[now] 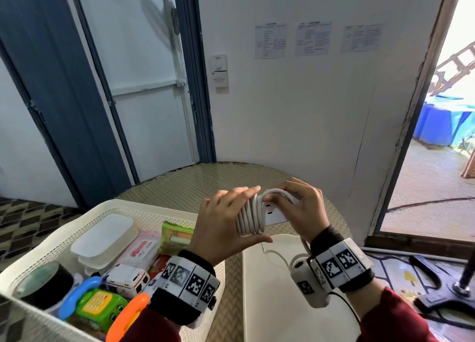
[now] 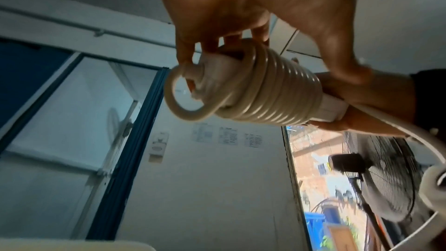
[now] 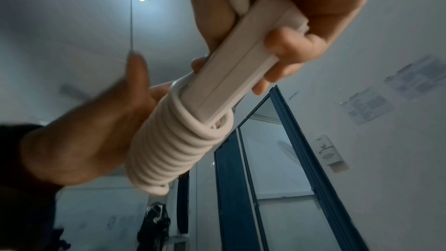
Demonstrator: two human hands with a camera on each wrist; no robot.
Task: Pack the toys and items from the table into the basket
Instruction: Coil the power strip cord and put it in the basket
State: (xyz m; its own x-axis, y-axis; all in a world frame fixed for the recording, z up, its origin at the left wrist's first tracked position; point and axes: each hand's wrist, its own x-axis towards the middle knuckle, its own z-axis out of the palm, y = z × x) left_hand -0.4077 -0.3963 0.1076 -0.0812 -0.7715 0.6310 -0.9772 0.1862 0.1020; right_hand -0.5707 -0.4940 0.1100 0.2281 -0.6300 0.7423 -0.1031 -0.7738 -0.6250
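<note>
I hold a white power strip [image 1: 273, 213] in the air over the woven table [image 1: 195, 182], its cord [image 1: 250, 217] wound round it in several turns. My left hand [image 1: 226, 220] grips the wound end, fingers over the top and thumb beneath. My right hand [image 1: 305, 205] grips the bare end. The left wrist view shows the cord coils [image 2: 265, 87] and a loose loop at the strip's tip. In the right wrist view, my fingers [image 3: 287, 45] curl round the strip [image 3: 241, 64]. The white basket [image 1: 84, 210] stands at the left, below my left forearm.
The basket holds a clear lidded box [image 1: 102, 238], a wipes pack [image 1: 140, 249], a toy ambulance [image 1: 127, 280], a green toy phone [image 1: 100, 305] and a black round tin [image 1: 43, 285]. A white board [image 1: 282, 303] lies under my right wrist. A fan base [image 1: 449, 290] stands on the floor at the right.
</note>
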